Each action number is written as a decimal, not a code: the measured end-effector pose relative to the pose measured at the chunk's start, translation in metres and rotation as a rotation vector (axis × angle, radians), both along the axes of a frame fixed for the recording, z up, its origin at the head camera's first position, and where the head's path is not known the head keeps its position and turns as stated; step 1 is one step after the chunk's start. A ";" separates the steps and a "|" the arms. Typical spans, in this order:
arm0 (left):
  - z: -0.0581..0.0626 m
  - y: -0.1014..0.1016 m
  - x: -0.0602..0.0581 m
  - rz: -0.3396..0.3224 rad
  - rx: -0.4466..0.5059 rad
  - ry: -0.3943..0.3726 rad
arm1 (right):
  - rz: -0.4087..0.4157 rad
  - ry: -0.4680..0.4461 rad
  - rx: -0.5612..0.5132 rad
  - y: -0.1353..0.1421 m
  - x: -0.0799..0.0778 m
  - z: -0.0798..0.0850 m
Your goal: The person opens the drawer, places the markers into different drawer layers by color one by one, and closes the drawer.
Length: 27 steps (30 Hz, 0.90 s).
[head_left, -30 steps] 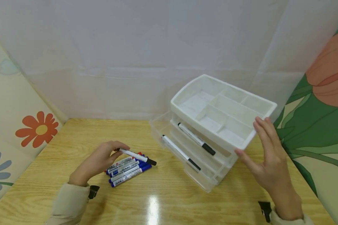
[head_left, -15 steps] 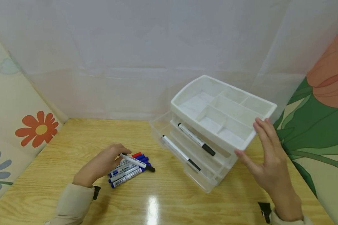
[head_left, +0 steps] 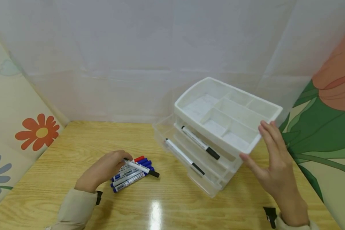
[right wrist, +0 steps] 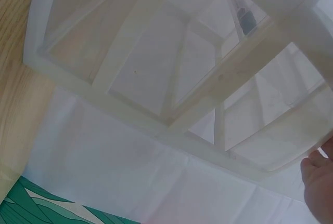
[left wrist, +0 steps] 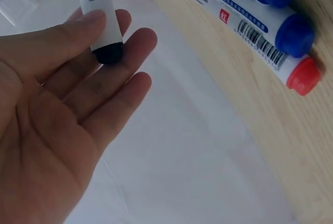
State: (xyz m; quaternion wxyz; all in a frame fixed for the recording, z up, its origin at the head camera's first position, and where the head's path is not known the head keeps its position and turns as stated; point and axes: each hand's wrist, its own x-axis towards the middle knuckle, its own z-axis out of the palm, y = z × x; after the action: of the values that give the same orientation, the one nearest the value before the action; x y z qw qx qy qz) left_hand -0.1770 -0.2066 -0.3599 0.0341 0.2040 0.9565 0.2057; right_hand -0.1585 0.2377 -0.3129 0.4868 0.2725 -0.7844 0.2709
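Note:
In the head view my left hand [head_left: 106,169] pinches a black-capped whiteboard marker [head_left: 140,166] between thumb and fingers, low over a pile of whiteboard markers [head_left: 129,182]. The left wrist view shows the held marker's black end [left wrist: 108,53] beyond the thumb, with blue-capped markers [left wrist: 294,34] and a red-capped one [left wrist: 302,76] beside it. My right hand [head_left: 276,166] touches the right edge of a white desktop organizer [head_left: 210,126], thumb at its front corner, fingers spread. Two black-capped markers lie in its front part, an upper one [head_left: 200,142] and a lower one [head_left: 185,156].
Clear drawers [head_left: 202,185] stick out toward the front left of the organizer. A wooden table [head_left: 172,210] carries everything. White sheeting [head_left: 126,57] hangs behind, and flower-patterned panels [head_left: 37,131] stand at both sides.
My left hand has come down slightly with the black-capped marker, closer over the pile, uncovering more of a red cap. The right hand and the organizer stay where they were.

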 end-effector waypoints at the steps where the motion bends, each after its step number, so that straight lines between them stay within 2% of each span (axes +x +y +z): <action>1: 0.000 0.000 0.000 -0.009 0.008 0.008 | -0.001 -0.003 0.001 0.000 0.000 0.000; 6: 0.003 0.000 0.002 -0.029 0.042 0.036 | 0.003 -0.005 0.004 0.000 0.000 -0.001; 11: 0.011 0.002 0.010 -0.022 0.060 0.066 | 0.011 -0.003 0.005 -0.001 -0.001 -0.002; 19: 0.021 0.006 0.016 -0.089 0.109 0.200 | 0.011 0.004 0.000 -0.001 -0.002 -0.002; 27: 0.039 0.011 0.022 -0.172 0.165 0.347 | 0.010 0.008 -0.010 -0.001 -0.002 -0.002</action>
State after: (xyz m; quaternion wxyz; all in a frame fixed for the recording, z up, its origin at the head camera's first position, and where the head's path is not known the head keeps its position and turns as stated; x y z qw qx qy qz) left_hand -0.1554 -0.1952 -0.3213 -0.1304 0.3191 0.9071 0.2416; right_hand -0.1604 0.2370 -0.3149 0.4899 0.2749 -0.7799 0.2760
